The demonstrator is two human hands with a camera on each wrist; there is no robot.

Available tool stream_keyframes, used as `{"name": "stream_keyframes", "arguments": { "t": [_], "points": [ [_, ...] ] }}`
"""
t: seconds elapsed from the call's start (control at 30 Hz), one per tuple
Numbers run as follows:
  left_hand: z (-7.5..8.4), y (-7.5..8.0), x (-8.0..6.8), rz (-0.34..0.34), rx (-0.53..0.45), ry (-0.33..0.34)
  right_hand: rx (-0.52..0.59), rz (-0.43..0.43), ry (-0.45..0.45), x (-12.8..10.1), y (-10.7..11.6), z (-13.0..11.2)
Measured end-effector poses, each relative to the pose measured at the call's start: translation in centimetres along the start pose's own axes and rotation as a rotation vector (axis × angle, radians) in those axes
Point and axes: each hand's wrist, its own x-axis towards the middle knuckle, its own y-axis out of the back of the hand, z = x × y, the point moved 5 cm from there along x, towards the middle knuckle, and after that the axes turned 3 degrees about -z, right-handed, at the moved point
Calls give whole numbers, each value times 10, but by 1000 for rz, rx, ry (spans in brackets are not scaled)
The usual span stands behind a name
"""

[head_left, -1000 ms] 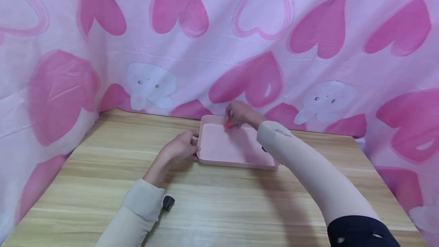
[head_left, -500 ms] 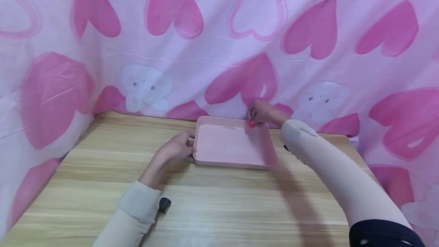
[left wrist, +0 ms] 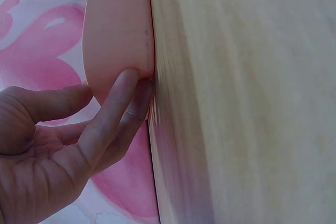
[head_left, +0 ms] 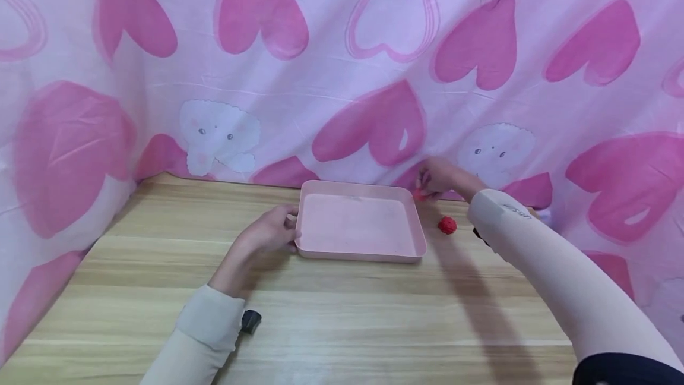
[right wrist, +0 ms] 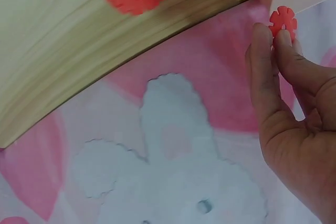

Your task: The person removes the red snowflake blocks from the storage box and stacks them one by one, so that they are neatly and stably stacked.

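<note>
A shallow pink tray lies near the back of the table. At its left end, my left hand holds the wall, thumb at the rim and fingertips on the outer side. Just past the tray's back right corner is my right hand. Between thumb and fingers it pinches a small red notched disc, shaped like a flower. A round red ball, with notched discs on its surface, sits on the table to the tray's right, below the right hand in the head view.
Pink curtain cloth with hearts and white rabbits hangs right behind the wooden table and along its sides. A black piece sticks out at the left wrist.
My right hand has moved right with the red disc, from over the tray to beyond its back right corner. The red ball has come into view from behind the arm. The left hand stays.
</note>
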Motion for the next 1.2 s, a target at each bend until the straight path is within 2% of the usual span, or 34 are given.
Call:
{"name": "stream_keyframes", "arguments": {
  "t": [0.17, 0.27, 0.43, 0.7, 0.87, 1.2],
  "points": [
    [1, 1, 0, -4, 9, 1, 51, -7, 0, -10, 5, 16],
    [1, 0, 1, -3, 4, 3, 79, -39, -6, -13, 4, 29],
    [1, -1, 1, -6, -9, 5, 87, -93, -64, -23, -2, 50],
    [2, 0, -1, -6, 0, 10, 110, -163, -89, -38, -14, 74],
    [2, 1, -3, -7, 3, 17, 105, -139, -87, -39, -22, 83],
    [0, 3, -9, 15, -9, 19, 120, -94, -46, -37, -29, 84]
  ]
}}
